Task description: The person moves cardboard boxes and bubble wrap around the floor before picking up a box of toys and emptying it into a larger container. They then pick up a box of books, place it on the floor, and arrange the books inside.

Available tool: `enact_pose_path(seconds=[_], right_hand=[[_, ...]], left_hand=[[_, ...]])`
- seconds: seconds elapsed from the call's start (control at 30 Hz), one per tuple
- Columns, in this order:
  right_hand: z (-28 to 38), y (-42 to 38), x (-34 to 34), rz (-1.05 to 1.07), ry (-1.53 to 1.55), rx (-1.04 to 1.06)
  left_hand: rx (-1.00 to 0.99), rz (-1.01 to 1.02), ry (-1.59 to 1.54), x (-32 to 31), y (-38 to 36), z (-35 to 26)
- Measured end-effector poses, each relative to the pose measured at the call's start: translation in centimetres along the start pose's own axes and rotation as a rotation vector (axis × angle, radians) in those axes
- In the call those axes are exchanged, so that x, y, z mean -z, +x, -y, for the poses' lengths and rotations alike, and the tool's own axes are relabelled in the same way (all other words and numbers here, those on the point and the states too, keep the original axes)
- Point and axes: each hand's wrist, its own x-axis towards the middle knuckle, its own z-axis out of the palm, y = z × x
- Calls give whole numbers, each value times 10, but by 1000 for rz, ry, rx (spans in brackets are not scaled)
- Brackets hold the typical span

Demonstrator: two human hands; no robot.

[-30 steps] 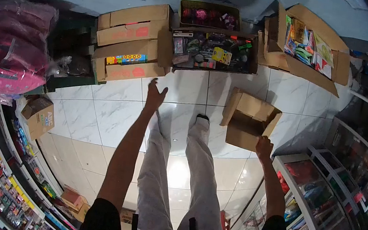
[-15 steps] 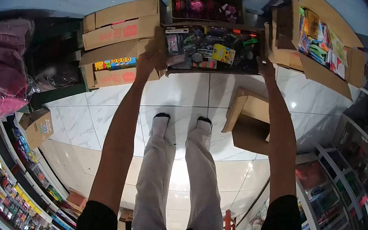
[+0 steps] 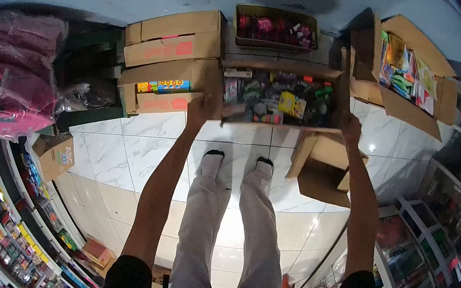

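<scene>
From the head camera, I stand on a white marbled tile floor [image 3: 142, 150] with bare room around my feet, hemmed by shop shelves on both sides. I count five cardboard boxes ahead, plus one small open box [image 3: 324, 165] just beside my right arm. My left hand [image 3: 200, 111] and right hand [image 3: 351, 127] are closed on opposite ends of a wide brown cardboard box of mixed small toys [image 3: 277, 98], held off the floor before me.

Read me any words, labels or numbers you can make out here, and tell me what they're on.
None can be read with certainty.
Red print on the closed cardboard boxes: blurred.
Print on the small box: too small.
Packets in the held open box: illegible.
Shelf goods: too small.
</scene>
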Motion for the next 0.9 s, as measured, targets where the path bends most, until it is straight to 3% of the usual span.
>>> enact_pose_path(seconds=[0.03,0.1,0.13,0.27,0.3,0.33,0.37,0.43,0.47,0.5,0.53,0.57,0.6,0.63,0.67,0.7,0.73,0.77,0.8,0.9], right_hand=[[-8,-7,4,-35,-18,31],[-8,-32,18,-68,5,107],[2,-41,34,-73,48,160],[36,-92,84,66,59,-76],[70,-110,112,76,163,-104],[66,-121,116,9,291,22],[68,-129,134,160,-48,-128],[77,-148,149,24,175,92],[99,-164,173,76,314,234],[108,-174,187,114,217,145],[122,-189,203,70,258,274],[112,-195,214,156,154,201],[144,-205,241,262,100,119],[157,-219,243,131,213,314],[186,-233,274,259,60,293],[174,-238,276,180,54,414],[214,-258,292,245,221,420],[254,-277,313,324,170,337],[253,-273,314,355,140,439],[369,-331,360,388,219,666]], left_hand=[[-12,17,-58,8,-15,2],[213,116,-124,38,-50,-23],[224,112,-211,45,-66,-22],[369,91,-430,92,-134,-52],[396,86,-448,103,-152,-54],[405,54,-528,115,-171,-56],[412,-4,-619,124,-191,-60],[411,-82,-800,138,-242,-43],[446,-115,-811,167,-262,-65],[478,-141,-827,198,-280,-92],[569,-69,-847,223,-302,-98],[645,14,-872,249,-324,-102],[646,-31,-917,242,-352,-74],[629,-66,-966,266,-375,-87],[606,-105,-1013,302,-400,-109],[685,5,-974,351,-424,-138],[560,-141,-983,350,-462,-125],[603,-198,-975,370,-490,-136],[709,-206,-1097,397,-517,-152],[773,-454,-1119,422,-604,-154]])
